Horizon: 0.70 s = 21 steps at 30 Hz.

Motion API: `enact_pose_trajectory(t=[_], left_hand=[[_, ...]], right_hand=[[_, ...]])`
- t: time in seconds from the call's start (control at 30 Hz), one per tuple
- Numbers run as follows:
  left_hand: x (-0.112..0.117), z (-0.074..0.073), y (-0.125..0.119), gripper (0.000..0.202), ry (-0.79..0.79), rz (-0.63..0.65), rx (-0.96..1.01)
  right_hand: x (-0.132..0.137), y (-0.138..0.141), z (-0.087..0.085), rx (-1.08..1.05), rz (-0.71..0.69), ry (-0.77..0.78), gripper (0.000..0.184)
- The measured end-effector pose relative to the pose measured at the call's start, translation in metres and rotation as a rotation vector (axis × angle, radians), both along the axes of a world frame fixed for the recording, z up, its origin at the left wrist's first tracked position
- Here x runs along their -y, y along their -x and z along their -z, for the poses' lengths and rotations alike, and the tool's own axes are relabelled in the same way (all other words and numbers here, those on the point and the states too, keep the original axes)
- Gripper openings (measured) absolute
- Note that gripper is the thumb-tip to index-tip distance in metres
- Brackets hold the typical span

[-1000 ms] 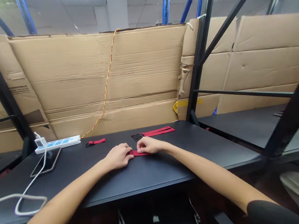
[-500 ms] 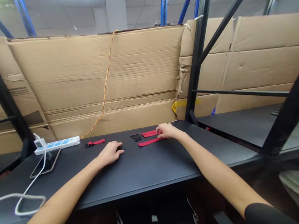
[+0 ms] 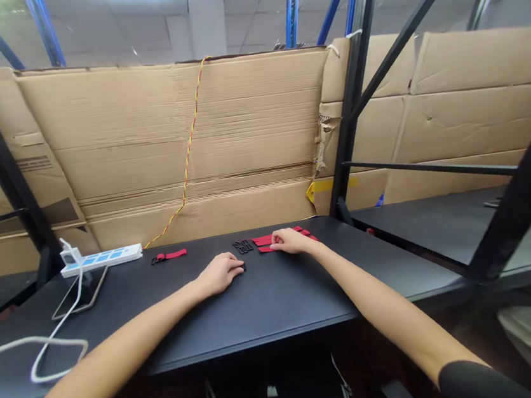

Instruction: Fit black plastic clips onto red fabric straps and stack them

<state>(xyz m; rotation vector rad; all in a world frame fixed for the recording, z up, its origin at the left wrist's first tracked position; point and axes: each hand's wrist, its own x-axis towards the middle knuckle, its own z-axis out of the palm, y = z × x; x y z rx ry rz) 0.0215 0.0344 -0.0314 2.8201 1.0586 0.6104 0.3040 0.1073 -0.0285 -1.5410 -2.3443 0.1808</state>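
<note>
My left hand (image 3: 220,273) rests on the dark tabletop (image 3: 277,300), fingertips pinched on a small black piece (image 3: 244,266) that looks like a plastic buckle and is mostly covered. My right hand (image 3: 290,241) lies over several flat red webbing straps (image 3: 261,241), its thumb and forefinger closed at the nearest one; whether that strap is lifted is hard to see. Between the hands and slightly farther back sits a small group of black buckles (image 3: 242,246). Farther left lies a short red strap with a black buckle attached (image 3: 171,255).
A white power strip (image 3: 109,258) with a plugged-in charger stands at the back left, beside a tablet-like device (image 3: 81,290) and a looping white cable (image 3: 47,344). Cardboard panels (image 3: 247,124) close off the back. Black metal posts (image 3: 346,126) frame the bench.
My left hand has moved right and closed on a small black piece. My right hand has shifted slightly left and nearer, and the nearest red strap now lies closer to the others.
</note>
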Motion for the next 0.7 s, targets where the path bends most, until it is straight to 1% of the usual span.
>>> enact_pose_trajectory(t=[0.1, 0.23, 0.3, 0.4, 0.5, 0.57, 0.63, 0.7], left_hand=[[-0.008, 0.001, -0.019, 0.031, -0.001, 0.004, -0.013], [-0.020, 0.002, -0.044, 0.031, -0.012, -0.049, -0.045], [-0.024, 0.003, -0.053, 0.032, -0.005, -0.089, -0.049], [-0.027, 0.005, -0.058, 0.032, 0.008, -0.145, -0.036], [-0.026, 0.006, -0.055, 0.033, -0.037, -0.141, -0.007], [-0.025, 0.004, -0.048, 0.034, -0.090, -0.148, -0.007], [-0.023, 0.001, -0.033, 0.033, -0.139, -0.193, -0.047], [-0.023, -0.003, -0.008, 0.030, -0.199, -0.256, -0.121]], right_hand=[[-0.004, -0.001, 0.003, 0.010, -0.014, -0.005, 0.018], [-0.007, -0.002, 0.005, 0.007, -0.026, -0.022, 0.016], [-0.007, -0.002, 0.004, 0.003, -0.028, -0.027, 0.015], [-0.006, -0.001, 0.004, 0.007, -0.037, -0.033, 0.014], [-0.005, 0.002, 0.003, 0.009, -0.044, -0.041, 0.013], [-0.004, 0.002, 0.003, 0.010, -0.043, -0.044, 0.013], [-0.004, 0.002, 0.003, 0.013, -0.045, -0.043, 0.013], [-0.003, 0.002, 0.002, 0.014, -0.046, -0.049, 0.013]])
